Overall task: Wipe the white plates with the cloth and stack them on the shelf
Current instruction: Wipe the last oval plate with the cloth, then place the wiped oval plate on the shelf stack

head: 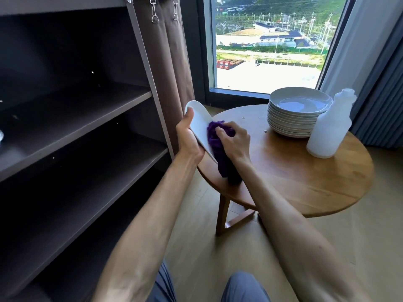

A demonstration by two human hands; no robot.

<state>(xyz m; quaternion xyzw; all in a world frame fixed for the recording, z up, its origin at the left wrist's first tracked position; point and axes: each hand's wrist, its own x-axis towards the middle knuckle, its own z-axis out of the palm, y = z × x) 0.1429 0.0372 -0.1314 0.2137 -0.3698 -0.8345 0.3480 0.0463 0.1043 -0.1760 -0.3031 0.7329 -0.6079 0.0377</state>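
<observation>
My left hand [188,138] grips a white plate [199,120] by its edge and holds it tilted, nearly on edge, over the left rim of the round table. My right hand [234,138] clutches a purple cloth [219,147] against the plate's face; the cloth's loose end hangs down below. A stack of several white plates [298,112] stands at the far side of the table. The dark brown shelf [76,114] stands to the left, its boards bare apart from a pale object at the left edge.
The round wooden table [305,177] carries a white plastic bottle [329,127] right beside the plate stack. A brown curtain [168,62] hangs at the shelf's right side. Behind the table are a window and grey curtains. My knees show at the bottom.
</observation>
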